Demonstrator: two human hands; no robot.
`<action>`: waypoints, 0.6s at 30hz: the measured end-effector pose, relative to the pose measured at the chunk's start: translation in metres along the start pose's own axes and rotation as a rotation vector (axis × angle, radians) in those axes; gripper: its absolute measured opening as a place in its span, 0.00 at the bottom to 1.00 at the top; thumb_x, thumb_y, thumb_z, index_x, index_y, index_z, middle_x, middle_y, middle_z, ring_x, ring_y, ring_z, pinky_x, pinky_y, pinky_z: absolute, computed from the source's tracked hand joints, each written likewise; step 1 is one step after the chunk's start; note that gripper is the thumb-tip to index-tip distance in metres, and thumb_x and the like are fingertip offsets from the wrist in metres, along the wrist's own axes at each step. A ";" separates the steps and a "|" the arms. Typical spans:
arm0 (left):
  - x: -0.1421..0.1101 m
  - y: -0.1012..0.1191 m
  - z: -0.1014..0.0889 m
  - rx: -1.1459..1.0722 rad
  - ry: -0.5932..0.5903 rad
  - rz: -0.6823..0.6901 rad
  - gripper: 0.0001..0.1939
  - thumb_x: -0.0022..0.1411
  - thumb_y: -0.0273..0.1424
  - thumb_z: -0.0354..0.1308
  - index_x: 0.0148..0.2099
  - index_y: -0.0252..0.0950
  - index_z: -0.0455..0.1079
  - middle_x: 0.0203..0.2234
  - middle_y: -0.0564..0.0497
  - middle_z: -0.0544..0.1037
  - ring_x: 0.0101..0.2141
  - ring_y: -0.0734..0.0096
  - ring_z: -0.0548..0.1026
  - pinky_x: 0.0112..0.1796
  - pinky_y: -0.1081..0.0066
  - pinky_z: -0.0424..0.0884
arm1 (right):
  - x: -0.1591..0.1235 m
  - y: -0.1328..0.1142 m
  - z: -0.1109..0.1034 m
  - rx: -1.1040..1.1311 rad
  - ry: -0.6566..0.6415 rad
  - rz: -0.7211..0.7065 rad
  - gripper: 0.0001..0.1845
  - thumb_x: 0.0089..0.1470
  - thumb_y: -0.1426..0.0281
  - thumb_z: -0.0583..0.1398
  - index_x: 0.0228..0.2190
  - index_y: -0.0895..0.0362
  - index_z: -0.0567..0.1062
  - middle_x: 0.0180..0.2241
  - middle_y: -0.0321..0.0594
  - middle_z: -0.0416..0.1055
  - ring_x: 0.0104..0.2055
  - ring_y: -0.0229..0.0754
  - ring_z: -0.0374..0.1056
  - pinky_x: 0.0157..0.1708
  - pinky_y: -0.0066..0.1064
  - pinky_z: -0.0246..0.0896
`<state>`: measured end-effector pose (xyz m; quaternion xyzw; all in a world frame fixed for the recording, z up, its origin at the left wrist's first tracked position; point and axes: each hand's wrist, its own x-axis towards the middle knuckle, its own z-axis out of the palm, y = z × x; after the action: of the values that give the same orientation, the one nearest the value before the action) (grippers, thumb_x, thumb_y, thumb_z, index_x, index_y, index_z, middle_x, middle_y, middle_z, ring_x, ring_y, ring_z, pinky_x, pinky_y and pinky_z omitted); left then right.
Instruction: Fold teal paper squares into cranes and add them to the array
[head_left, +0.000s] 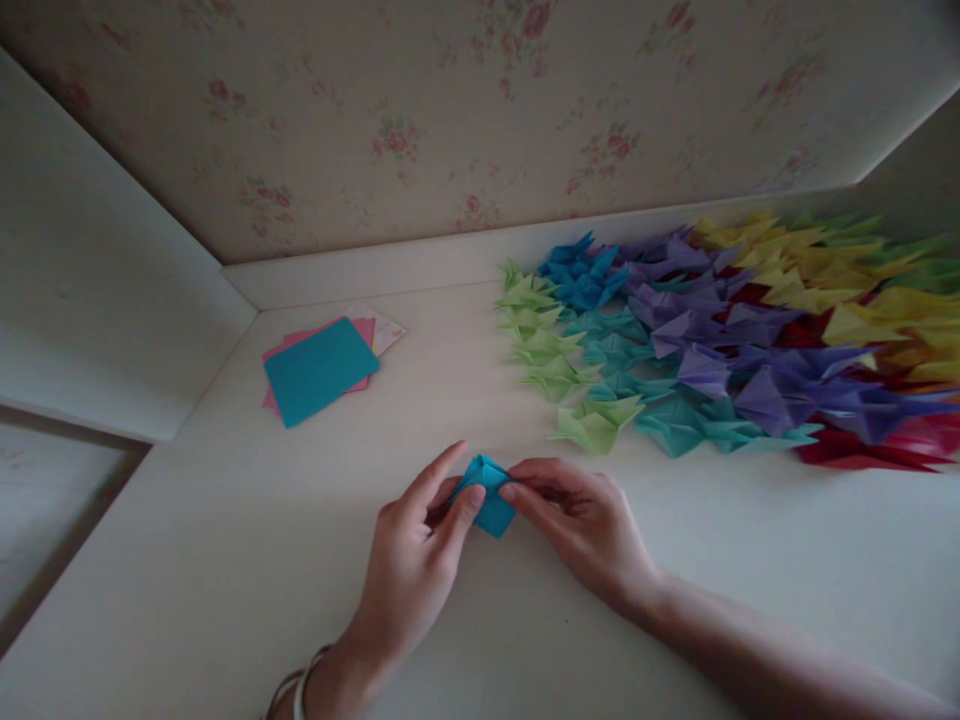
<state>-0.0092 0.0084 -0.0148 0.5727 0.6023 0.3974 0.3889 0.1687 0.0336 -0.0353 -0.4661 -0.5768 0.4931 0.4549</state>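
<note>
A small blue piece of folded origami paper [495,512] is held up between my two hands, just above the white table. On its left edge, my left hand [420,545] pinches it with the thumb in front, while the index finger stretches up and away. My right hand [589,520] grips the opposite edge between thumb and fingertips. The paper has a diamond-like outline with a folded flap at its top corner. Parts of both edges are hidden behind my fingers.
Blue and pink paper sheets [322,372] lie stacked at the back left. Rows of folded paper cranes [705,370] in green, blue, teal, purple, red and yellow cover the right side. A floral wall [420,130] rises behind the white table [225,560]; a white panel [97,240] stands left.
</note>
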 end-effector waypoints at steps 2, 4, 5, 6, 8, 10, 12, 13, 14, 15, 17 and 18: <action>0.000 0.000 0.000 0.019 0.006 0.050 0.18 0.66 0.35 0.58 0.57 0.40 0.71 0.41 0.48 0.84 0.35 0.67 0.82 0.36 0.74 0.78 | 0.000 0.000 0.000 0.022 0.001 -0.025 0.08 0.54 0.64 0.66 0.35 0.55 0.80 0.33 0.40 0.80 0.32 0.42 0.77 0.32 0.29 0.74; 0.001 0.001 -0.001 0.046 -0.022 0.116 0.12 0.66 0.33 0.58 0.51 0.39 0.75 0.42 0.48 0.82 0.37 0.67 0.81 0.38 0.75 0.77 | 0.000 0.000 -0.001 0.024 -0.017 -0.049 0.09 0.53 0.65 0.67 0.36 0.55 0.80 0.33 0.40 0.80 0.32 0.42 0.77 0.32 0.29 0.75; 0.002 0.002 -0.002 0.049 -0.042 0.136 0.10 0.66 0.33 0.58 0.48 0.39 0.76 0.43 0.47 0.82 0.39 0.67 0.80 0.39 0.74 0.76 | 0.000 -0.001 -0.002 0.016 -0.034 -0.059 0.09 0.53 0.65 0.67 0.36 0.55 0.80 0.33 0.40 0.81 0.32 0.42 0.77 0.32 0.30 0.75; 0.003 0.002 -0.003 0.038 -0.058 0.140 0.09 0.66 0.32 0.58 0.45 0.39 0.77 0.44 0.47 0.81 0.40 0.66 0.80 0.40 0.74 0.76 | 0.000 -0.001 -0.002 0.009 -0.053 -0.064 0.08 0.53 0.66 0.67 0.36 0.54 0.81 0.33 0.40 0.81 0.32 0.42 0.77 0.33 0.30 0.75; 0.006 0.004 -0.005 -0.022 -0.062 0.105 0.08 0.66 0.33 0.58 0.43 0.39 0.78 0.45 0.47 0.81 0.41 0.65 0.79 0.40 0.74 0.76 | 0.000 -0.003 -0.002 0.018 -0.083 -0.046 0.07 0.54 0.67 0.66 0.37 0.54 0.81 0.33 0.40 0.81 0.33 0.42 0.77 0.34 0.30 0.74; 0.008 0.006 -0.007 -0.096 -0.059 0.035 0.09 0.65 0.34 0.59 0.43 0.39 0.79 0.46 0.48 0.81 0.39 0.66 0.80 0.38 0.74 0.76 | 0.001 -0.003 -0.002 0.068 -0.090 -0.005 0.06 0.55 0.68 0.65 0.36 0.53 0.81 0.34 0.39 0.81 0.34 0.42 0.77 0.34 0.29 0.73; 0.009 0.007 -0.009 -0.161 -0.073 -0.042 0.11 0.65 0.35 0.59 0.44 0.38 0.80 0.45 0.48 0.82 0.37 0.66 0.80 0.38 0.74 0.76 | 0.002 -0.004 -0.002 0.134 -0.095 0.035 0.06 0.55 0.67 0.65 0.36 0.53 0.81 0.34 0.38 0.81 0.34 0.42 0.76 0.35 0.29 0.73; 0.009 0.007 -0.009 -0.187 -0.083 -0.074 0.11 0.65 0.36 0.60 0.45 0.38 0.80 0.44 0.48 0.83 0.37 0.66 0.80 0.39 0.73 0.76 | 0.003 -0.005 -0.002 0.164 -0.099 0.056 0.06 0.54 0.67 0.65 0.35 0.53 0.81 0.33 0.38 0.81 0.35 0.42 0.76 0.35 0.29 0.73; 0.009 0.006 -0.009 -0.212 -0.096 -0.099 0.12 0.65 0.36 0.60 0.46 0.37 0.80 0.43 0.48 0.83 0.38 0.65 0.80 0.40 0.73 0.75 | 0.004 -0.006 -0.002 0.192 -0.104 0.079 0.06 0.54 0.66 0.65 0.34 0.53 0.81 0.33 0.38 0.81 0.35 0.42 0.76 0.36 0.29 0.72; 0.009 0.006 -0.009 -0.238 -0.108 -0.119 0.13 0.65 0.36 0.60 0.46 0.37 0.80 0.42 0.48 0.83 0.39 0.64 0.80 0.41 0.72 0.75 | 0.004 -0.007 -0.002 0.215 -0.112 0.107 0.07 0.54 0.65 0.65 0.34 0.54 0.81 0.33 0.38 0.81 0.34 0.42 0.76 0.36 0.29 0.72; 0.009 0.004 -0.008 -0.288 -0.135 -0.154 0.13 0.65 0.36 0.60 0.48 0.37 0.80 0.41 0.49 0.84 0.40 0.63 0.80 0.42 0.71 0.74 | 0.006 -0.010 -0.003 0.255 -0.131 0.163 0.09 0.53 0.63 0.66 0.34 0.55 0.81 0.31 0.39 0.80 0.33 0.41 0.76 0.35 0.29 0.72; 0.009 0.003 -0.008 -0.308 -0.144 -0.170 0.14 0.65 0.36 0.60 0.48 0.37 0.80 0.40 0.49 0.84 0.39 0.63 0.80 0.42 0.71 0.74 | 0.007 -0.011 -0.003 0.280 -0.132 0.182 0.10 0.53 0.62 0.66 0.35 0.56 0.81 0.31 0.39 0.80 0.33 0.41 0.75 0.35 0.29 0.72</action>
<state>-0.0157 0.0175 -0.0088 0.4804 0.5512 0.4085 0.5464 0.1700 0.0396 -0.0237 -0.4151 -0.4866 0.6372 0.4301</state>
